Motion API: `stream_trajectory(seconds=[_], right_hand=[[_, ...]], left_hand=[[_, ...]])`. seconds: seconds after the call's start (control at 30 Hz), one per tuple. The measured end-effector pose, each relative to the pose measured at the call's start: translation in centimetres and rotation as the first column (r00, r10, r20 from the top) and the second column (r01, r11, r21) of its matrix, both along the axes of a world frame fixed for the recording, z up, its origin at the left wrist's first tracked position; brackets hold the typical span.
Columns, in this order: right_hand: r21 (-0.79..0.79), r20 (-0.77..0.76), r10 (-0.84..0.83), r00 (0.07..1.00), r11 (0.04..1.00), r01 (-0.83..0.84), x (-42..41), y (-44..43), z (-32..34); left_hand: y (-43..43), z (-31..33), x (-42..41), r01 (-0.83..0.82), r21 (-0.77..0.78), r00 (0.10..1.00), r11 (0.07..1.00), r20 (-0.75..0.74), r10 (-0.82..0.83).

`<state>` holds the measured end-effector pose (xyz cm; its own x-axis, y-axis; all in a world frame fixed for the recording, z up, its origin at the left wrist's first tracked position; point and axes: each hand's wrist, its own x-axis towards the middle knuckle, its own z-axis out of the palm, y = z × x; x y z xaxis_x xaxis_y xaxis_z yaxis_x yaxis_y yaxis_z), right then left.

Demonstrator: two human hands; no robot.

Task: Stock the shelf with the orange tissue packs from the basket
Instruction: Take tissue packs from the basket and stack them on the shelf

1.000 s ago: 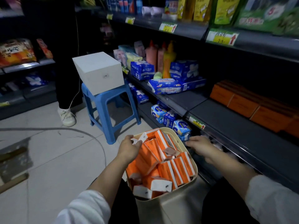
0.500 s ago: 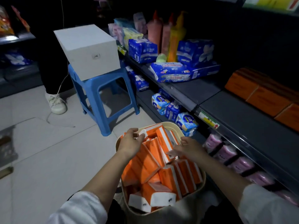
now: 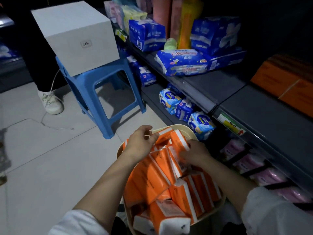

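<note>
Many orange tissue packs [image 3: 152,182] crammed in a cream basket [image 3: 188,130], nearest, mostly on end, long axes leaning up and away. Just beyond, right hand [image 3: 194,154] with fingers curled round one upright pack [image 3: 179,140], white end uppermost, long axis tipped toward the far rim. Left hand [image 3: 140,143] over the far-left packs, fingers bent; grip on anything impossible to tell. To the right, grey shelf [image 3: 254,119] with shelved orange packs [image 3: 288,85] at its back. Farther off, blue stool [image 3: 105,92] under a white box [image 3: 76,36].
</note>
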<state>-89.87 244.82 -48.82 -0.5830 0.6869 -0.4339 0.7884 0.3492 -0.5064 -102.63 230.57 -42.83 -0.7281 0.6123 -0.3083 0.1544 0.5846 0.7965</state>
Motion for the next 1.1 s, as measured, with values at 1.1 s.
stream_trajectory(seconds=[1.1], right_hand=[[0.216,-0.255,0.356,0.899,0.927,-0.306,-5.5,0.3,1.0]], left_hand=[[-3.0,2.6,-4.6,-0.451,0.303,0.893,0.840,0.142,0.428]])
